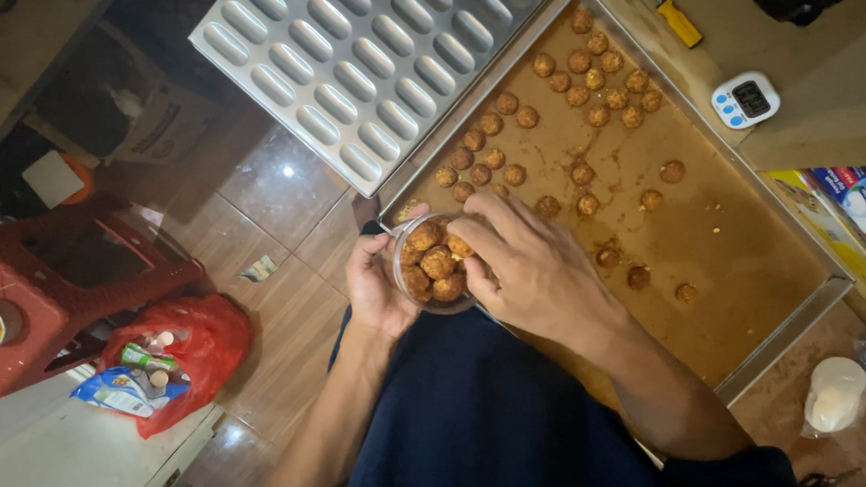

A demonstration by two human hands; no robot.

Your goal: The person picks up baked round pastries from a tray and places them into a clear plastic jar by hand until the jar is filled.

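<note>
- Right now the left hand [380, 282] is cupping a small clear jar [432, 264] at the centre of the frame, its grip wrapped around the wall, thumb curling over the rim
- Meanwhile the right hand [524, 263] is resting over the jar's mouth, fingers pressed together on a round brown cookie [460, 245]
- Judging by looks, the cookies are light, crumbly and easily crushed, so a soft fingertip pinch is suiting them; the jar is looking rigid, smooth and best held around its side
- Beyond the hands, a metal baking tray [789, 327] is lying on a wooden surface [850, 98], lined with brown paper, loose cookies scattered toward its upper end
- Elsewhere, a moulded metal pan [361, 52] is sitting upper centre, a timer [747, 99] upper right, a red stool [64, 266] on the tiled floor [287, 313] at left
</note>
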